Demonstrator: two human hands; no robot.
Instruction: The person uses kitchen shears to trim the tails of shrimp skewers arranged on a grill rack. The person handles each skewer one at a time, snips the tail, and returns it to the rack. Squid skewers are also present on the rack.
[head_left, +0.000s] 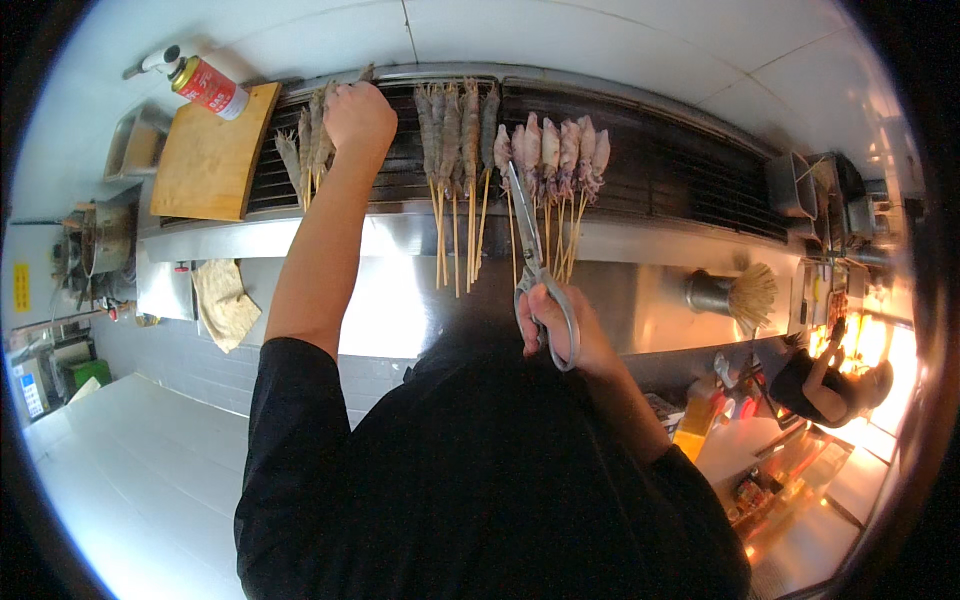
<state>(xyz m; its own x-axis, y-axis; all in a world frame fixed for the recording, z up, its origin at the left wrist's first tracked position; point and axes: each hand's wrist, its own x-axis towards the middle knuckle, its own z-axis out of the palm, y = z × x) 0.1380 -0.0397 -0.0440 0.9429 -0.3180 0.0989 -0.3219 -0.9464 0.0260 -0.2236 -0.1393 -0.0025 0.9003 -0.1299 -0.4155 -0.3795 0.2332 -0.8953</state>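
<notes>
My left hand (360, 116) is curled at the heads of the raw shrimp skewers (307, 142) on the left part of the grill (397, 176); whether its fingers grip one is hidden by the back of the hand. In my right hand (559, 322) is a pair of metal scissors (531, 232), its blades pointing up the view past the raw squid skewers (550, 150). Between the hands lies another group of shrimp skewers (452, 135), their wooden sticks reaching over the grill's steel front edge.
A wooden board (214, 157) bears a gas torch canister (210, 88) at the left. Below it hangs a beige cloth (225, 300). A metal cup (709, 292) of wooden skewers stands at the right. Farther right, another person (825, 386) is near bright light.
</notes>
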